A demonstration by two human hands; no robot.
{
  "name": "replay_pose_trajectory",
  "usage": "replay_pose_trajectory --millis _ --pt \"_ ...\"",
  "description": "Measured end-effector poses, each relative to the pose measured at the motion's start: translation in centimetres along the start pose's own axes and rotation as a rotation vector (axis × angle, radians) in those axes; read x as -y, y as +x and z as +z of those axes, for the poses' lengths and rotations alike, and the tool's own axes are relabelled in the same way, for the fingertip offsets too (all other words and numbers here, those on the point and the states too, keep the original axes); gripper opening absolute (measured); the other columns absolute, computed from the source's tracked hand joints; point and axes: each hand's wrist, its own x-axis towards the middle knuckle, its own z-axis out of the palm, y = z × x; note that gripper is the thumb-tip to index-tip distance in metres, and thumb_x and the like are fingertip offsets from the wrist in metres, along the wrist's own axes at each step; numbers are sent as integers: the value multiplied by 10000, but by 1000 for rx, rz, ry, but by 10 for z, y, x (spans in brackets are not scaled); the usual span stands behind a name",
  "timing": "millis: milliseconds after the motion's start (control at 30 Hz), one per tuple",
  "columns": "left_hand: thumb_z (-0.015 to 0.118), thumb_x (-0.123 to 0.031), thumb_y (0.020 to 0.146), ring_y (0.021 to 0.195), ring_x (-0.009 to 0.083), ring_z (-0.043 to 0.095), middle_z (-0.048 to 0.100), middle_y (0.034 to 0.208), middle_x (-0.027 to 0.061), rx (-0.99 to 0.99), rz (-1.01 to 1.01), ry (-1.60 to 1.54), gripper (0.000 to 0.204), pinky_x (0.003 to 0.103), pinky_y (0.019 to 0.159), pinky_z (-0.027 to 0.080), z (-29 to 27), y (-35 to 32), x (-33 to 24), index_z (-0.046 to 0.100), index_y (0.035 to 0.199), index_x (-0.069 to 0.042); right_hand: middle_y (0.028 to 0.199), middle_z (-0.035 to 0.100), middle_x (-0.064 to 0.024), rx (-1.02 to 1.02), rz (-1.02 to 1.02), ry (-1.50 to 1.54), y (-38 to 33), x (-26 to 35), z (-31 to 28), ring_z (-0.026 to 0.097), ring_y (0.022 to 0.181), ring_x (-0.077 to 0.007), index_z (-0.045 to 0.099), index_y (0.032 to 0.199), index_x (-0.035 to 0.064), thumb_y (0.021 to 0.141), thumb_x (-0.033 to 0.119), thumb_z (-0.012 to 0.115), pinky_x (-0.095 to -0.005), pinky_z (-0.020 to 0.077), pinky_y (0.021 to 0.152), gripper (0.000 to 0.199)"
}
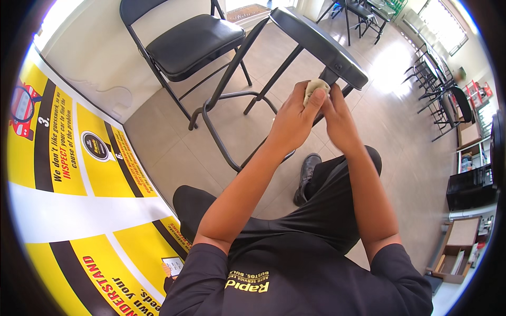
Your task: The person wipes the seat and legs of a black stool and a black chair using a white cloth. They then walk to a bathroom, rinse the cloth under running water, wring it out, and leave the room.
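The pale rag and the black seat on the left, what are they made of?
The rag looks like soft, dull cloth, maybe cotton: it bunches up and doesn't shine. The seat looks like smooth vinyl or leather, probably padded: it has a soft sheen and rounded edges.

I see my left arm [245, 184] and right arm [371, 197] reach out in front, both bent a little, coming close together at the ends. My left hand [294, 120] is curled, thumb [317, 98] on top. My right hand [339, 120] is just beside it; I can't see all its fingers [331, 103].
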Motion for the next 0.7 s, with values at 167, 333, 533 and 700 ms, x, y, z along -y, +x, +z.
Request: replay_pose_trajectory --millis 167,333,533,700 --pt "457 -664 1019 1155 427 631 656 1205 271 68 -153 39 723 463 968 477 -3 13 -12 560 1281 2 1427 452 -179 -279 -137 57 -52 -16 27 529 1235 -276 324 1508 13 1062 255 517 -416 459 1041 543" --pt "514 -550 1031 993 265 635 665 1036 166 144 -189 140 575 378 893 484 -6 32 -10 617 1211 -14 1218 599 -148 -238 -136 147 -59 -22 52 618 1064 -229 327 1448 10 974 200 668 -361 500 961 614" --pt "654 -445 946 780 145 551 624 817 51 292 -206 174 441 308 710 434 -19 54 -29 672 965 -5 800 604 -46 -115 80 294 -42 -26 35 548 756 -116 560 1080 19 859 57 597 -292 445 672 227" --pt "707 -371 905 684 118 546 592 684 21 321 -50 207 351 294 653 426 -21 61 -35 666 866 -25 795 596 -38 75 211 96 -81 -57 26 564 763 -125 585 993 39 828 63 612 -312 472 698 169"
